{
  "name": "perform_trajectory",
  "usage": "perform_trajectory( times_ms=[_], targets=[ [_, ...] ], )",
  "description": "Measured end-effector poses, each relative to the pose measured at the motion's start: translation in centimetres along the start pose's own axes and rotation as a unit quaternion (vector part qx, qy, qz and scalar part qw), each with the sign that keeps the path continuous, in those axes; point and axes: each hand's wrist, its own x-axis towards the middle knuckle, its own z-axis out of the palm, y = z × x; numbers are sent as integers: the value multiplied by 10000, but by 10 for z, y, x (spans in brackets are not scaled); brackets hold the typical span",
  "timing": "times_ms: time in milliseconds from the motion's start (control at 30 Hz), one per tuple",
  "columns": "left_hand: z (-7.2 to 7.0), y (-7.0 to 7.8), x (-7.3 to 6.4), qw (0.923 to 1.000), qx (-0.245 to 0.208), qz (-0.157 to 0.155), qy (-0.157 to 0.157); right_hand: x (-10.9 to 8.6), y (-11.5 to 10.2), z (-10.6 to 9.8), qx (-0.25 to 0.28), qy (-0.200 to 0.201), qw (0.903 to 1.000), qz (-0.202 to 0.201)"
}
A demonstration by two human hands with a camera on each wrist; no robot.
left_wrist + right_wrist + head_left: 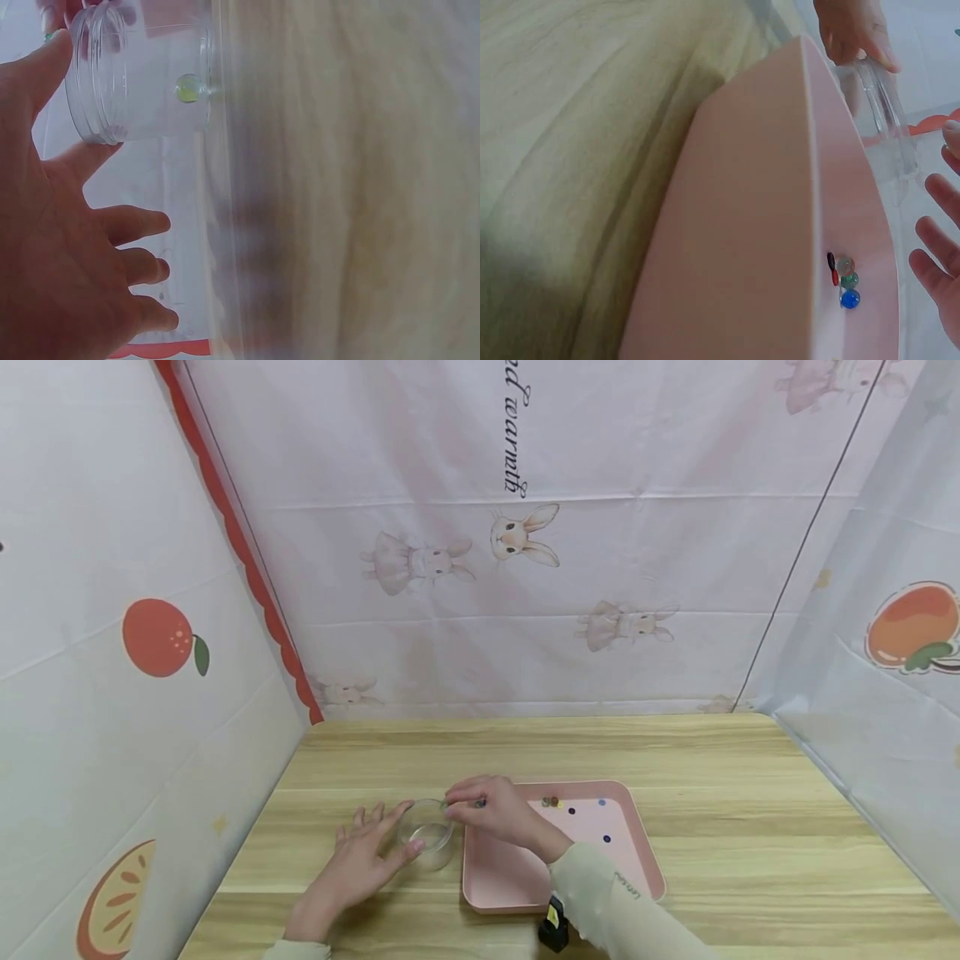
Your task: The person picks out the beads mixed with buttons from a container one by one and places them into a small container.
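A clear round jar (426, 837) stands on the table, lidless, with a yellow-green marble (189, 88) inside near its bottom. My left hand (362, 864) grips its rim between thumb and forefinger, the other fingers spread. Over the jar's right edge, my right hand (498, 810) pinches a small green marble (50, 35), mostly hidden by the fingertips. Beneath the right forearm lies a pink tray (506, 872) with several marbles and buttons, among them a blue marble (850, 298), a green marble (850, 280) and a dark button (607, 839).
A small black object (553, 928) with a yellow label sits by the right sleeve at the tray's front edge. The wood-grain table (765, 843) meets printed cloth walls (480, 660) at the back and both sides.
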Motion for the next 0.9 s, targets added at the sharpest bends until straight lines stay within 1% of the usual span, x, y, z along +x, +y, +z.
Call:
perform_trajectory(
  times_ms=[200, 333, 600, 767, 900],
  targets=[
    [1, 0, -1, 10000, 28, -20, -10, -2, -4, 6, -273, -136, 9995, 106],
    [1, 0, -1, 10000, 27, -40, -21, -3, -5, 7, -373, -206, 9990, 93],
    [2, 0, -1, 10000, 1, -29, 5, -2, -4, 10, -424, -196, 9989, 62],
    [2, 0, -2, 10000, -42, -18, -53, -2, -3, 13, -460, -153, 9988, 41],
    [1, 0, -1, 10000, -32, -39, -44, -2, -4, 14, -367, -107, 9992, 107]
  ],
)
